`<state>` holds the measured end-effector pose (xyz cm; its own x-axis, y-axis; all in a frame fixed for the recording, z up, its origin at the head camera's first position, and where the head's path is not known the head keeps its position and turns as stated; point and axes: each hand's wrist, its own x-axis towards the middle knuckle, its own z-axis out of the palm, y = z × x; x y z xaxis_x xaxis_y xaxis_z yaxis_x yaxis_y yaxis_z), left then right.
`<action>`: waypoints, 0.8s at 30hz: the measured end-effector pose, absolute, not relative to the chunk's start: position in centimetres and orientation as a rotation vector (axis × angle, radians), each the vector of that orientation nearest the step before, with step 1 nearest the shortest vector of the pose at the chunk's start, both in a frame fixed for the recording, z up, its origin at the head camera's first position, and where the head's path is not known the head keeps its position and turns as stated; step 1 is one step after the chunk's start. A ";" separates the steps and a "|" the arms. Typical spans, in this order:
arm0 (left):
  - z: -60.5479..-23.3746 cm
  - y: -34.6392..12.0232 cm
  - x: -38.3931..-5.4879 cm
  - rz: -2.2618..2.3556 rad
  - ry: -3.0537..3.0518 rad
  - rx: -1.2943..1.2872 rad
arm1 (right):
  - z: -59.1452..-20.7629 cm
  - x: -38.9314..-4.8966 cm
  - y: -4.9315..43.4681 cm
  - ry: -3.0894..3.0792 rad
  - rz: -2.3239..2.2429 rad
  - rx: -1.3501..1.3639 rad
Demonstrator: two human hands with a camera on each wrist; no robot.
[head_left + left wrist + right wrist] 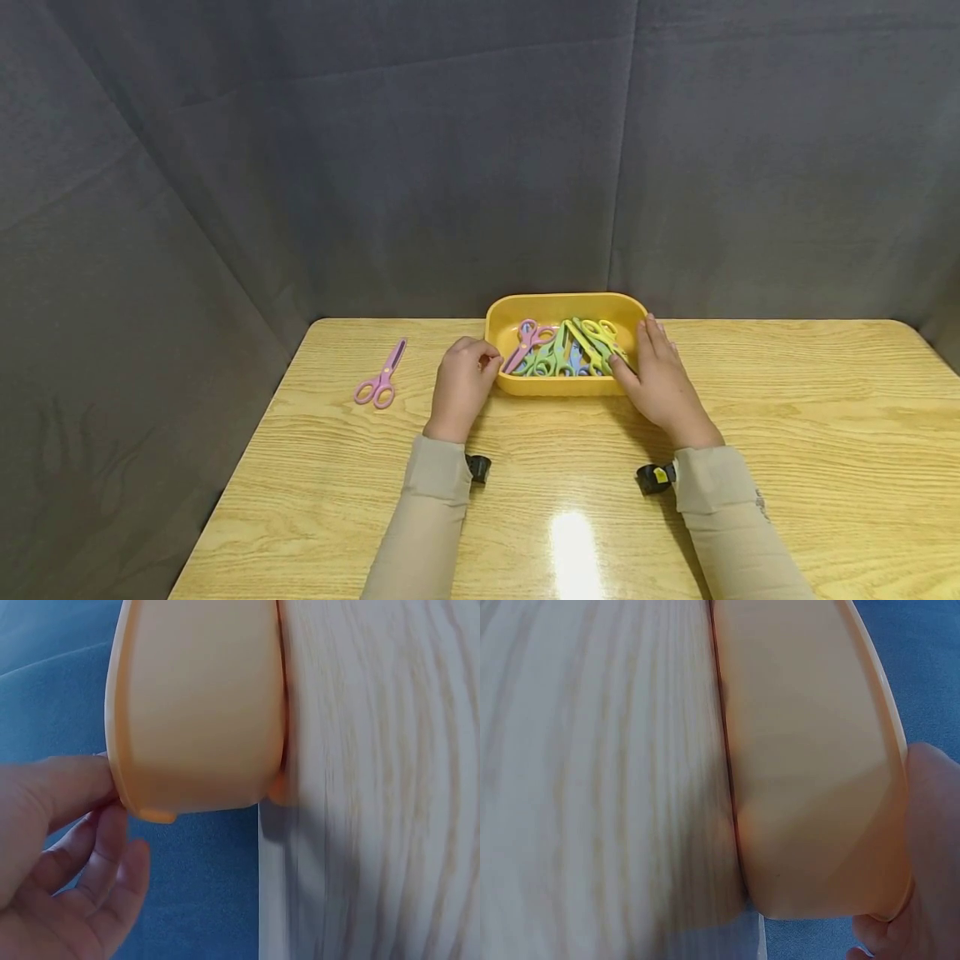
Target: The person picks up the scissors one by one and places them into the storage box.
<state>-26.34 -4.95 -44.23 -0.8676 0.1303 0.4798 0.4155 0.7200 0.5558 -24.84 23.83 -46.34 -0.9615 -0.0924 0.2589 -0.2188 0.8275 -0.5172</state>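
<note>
A yellow plastic bin (577,386) sits near the table's back edge with several children's scissors (555,362) in pink, green, yellow and blue piled inside. My left hand (462,382) pinches the bin's rim at its left end; in the left wrist view the thumb lies over the rim and the other fingers curl below. At the other end my right hand (663,387) grips the rim, thumb over the inner side and fingers along the outer wall. One pink pair of scissors (381,379) lies closed on the table, left of my left hand.
The light wooden table (810,400) stretches to both sides and toward me. A dark grey curtain (450,183) hangs right behind the bin and down the left side. Dark cameras are strapped at both wrists.
</note>
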 end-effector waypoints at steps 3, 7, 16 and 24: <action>-44.2 -5.2 -26.4 -0.939 -2.520 -0.427 | -46.3 -24.8 23.8 -2.788 0.827 0.237; -44.2 -5.5 -26.3 -0.937 -2.550 -0.409 | -46.3 -24.7 23.8 -2.793 0.834 0.235; -44.0 -6.4 -26.5 -0.965 -2.607 -0.373 | -46.2 -24.7 23.8 -2.804 0.830 0.231; -44.1 -7.7 -26.9 -0.974 -2.639 -0.315 | -46.1 -24.8 23.8 -2.804 0.841 0.244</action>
<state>-26.87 -7.67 -44.08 -0.9278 0.0972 0.3602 0.3079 0.7447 0.5922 -24.79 23.77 -46.13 -0.9656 -0.0989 0.2406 -0.2150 0.8239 -0.5243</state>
